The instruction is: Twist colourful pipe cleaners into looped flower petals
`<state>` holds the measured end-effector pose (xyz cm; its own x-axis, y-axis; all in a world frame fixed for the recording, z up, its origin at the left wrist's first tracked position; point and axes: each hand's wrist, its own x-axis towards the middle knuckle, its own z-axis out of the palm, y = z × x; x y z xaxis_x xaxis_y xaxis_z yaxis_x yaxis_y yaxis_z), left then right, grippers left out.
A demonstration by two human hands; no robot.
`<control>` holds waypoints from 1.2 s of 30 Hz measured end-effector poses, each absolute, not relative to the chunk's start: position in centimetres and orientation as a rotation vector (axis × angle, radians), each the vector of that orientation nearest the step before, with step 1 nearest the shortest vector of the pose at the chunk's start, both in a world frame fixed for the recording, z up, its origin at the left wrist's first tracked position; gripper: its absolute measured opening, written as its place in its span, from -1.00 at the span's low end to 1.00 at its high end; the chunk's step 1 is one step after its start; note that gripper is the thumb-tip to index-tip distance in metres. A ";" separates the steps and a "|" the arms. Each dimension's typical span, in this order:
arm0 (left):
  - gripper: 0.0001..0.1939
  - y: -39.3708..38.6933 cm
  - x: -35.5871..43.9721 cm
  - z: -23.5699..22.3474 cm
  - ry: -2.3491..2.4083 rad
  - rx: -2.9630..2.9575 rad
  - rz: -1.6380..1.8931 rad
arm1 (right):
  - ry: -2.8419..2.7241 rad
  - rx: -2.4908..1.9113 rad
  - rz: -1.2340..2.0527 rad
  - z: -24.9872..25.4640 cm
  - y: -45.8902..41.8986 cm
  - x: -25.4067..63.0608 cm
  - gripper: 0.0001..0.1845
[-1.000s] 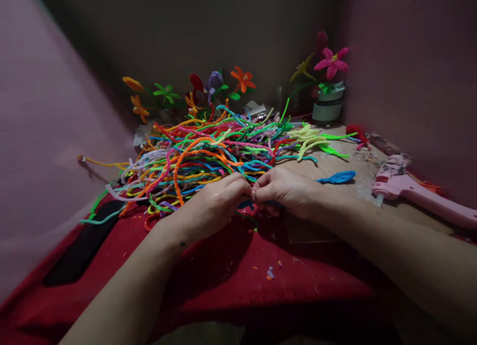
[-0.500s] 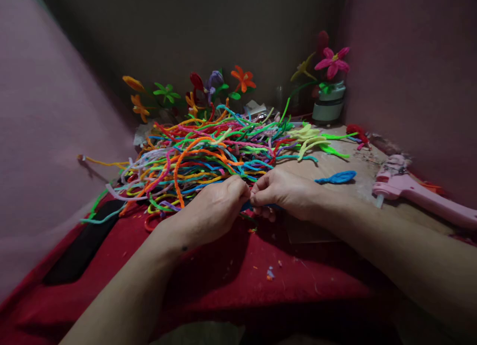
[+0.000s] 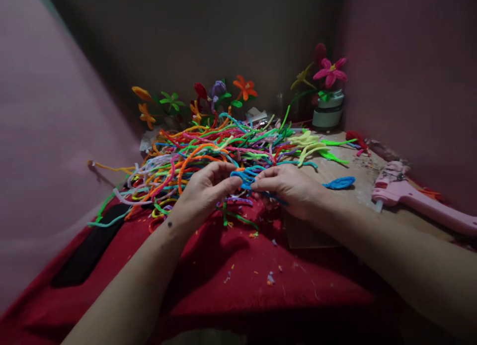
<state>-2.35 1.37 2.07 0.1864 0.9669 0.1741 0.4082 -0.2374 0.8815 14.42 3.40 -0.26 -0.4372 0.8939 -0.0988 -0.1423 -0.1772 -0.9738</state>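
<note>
Between my hands is a blue pipe cleaner (image 3: pixel 246 177) bent into loops. My left hand (image 3: pixel 209 183) pinches its left end with thumb and fingers. On the other side, my right hand (image 3: pixel 288 186) grips the right end, and a blue tail shows below those fingers. A finished-looking blue pipe-cleaner petal (image 3: pixel 340 182) lies on the board to the right of my right hand. Just beyond both hands spreads a large heap of many-coloured pipe cleaners (image 3: pixel 208 148).
A pink glue gun (image 3: pixel 417 196) rests on a brown board (image 3: pixel 363 198) at the right. A black strip (image 3: pixel 87 250) lies on the red cloth (image 3: pixel 283 300) at left. Pipe-cleaner flowers, one pink flower (image 3: pixel 330 72) by a pale jar (image 3: pixel 327 111), stand at the back.
My hands have turned and drawn slightly apart, bringing the blue loops between them into sight. My left hand has opened out from a tighter curl and still pinches the pipe cleaner.
</note>
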 end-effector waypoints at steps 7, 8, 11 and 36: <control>-0.79 0.9 -1.4 0.9 1.142 1.450 0.908 | -1.221 -0.817 1.729 0.0 3.2 14.2 -0.86; -0.80 0.9 -1.4 0.9 1.147 1.450 0.918 | -1.237 -0.799 1.735 0.0 3.2 14.2 -0.88; -0.87 0.8 -1.6 1.3 1.158 1.449 0.889 | -1.319 -0.792 1.725 -0.1 3.1 14.3 -0.91; -0.86 0.8 -2.3 1.4 1.144 1.193 0.615 | -1.910 -0.922 1.125 0.4 1.9 14.2 -0.85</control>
<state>-2.25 0.80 1.42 0.3533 0.8654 -0.3554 0.1808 0.3096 0.9335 14.24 1.92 0.43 -0.4817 0.8471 0.2242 0.2145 0.3621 -0.9071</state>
